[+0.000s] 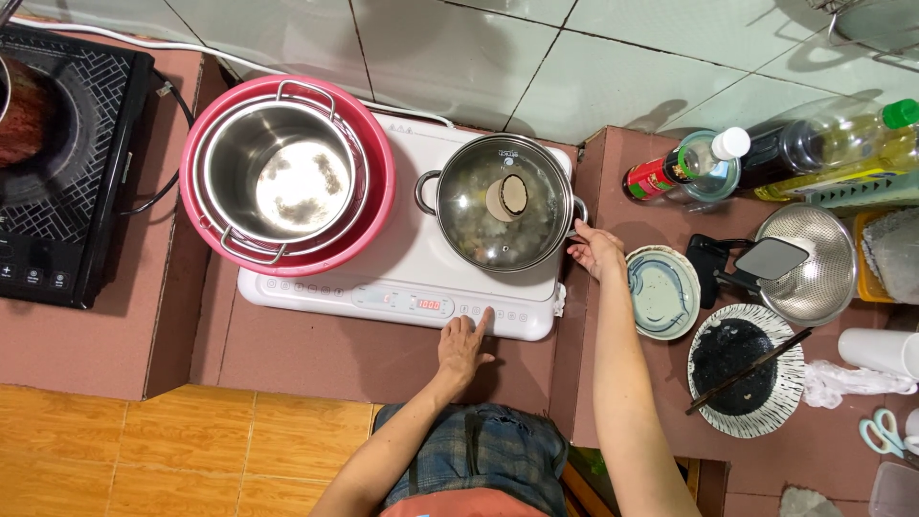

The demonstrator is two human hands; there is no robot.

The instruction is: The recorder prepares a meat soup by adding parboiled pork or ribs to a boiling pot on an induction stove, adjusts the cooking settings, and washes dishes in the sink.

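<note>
At frame centre, the left hand [462,347] presses one extended finger, the others loosely curled, on the white induction cooker [402,287]. Just right, the right hand [595,251], fingers together, grips the glass-lidded steel pot [500,203] handle.

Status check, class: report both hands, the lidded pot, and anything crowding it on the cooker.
Left hand fingertip on white cooker buttons. Right hand at lidded pot handle. Pink basin overlaps cooker's left side.

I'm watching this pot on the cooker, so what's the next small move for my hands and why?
Probably press the button under your left hand: its forefinger already rests on the cooker panel, the display is lit, and the right hand steadies the handle of the lidded pot.
</note>
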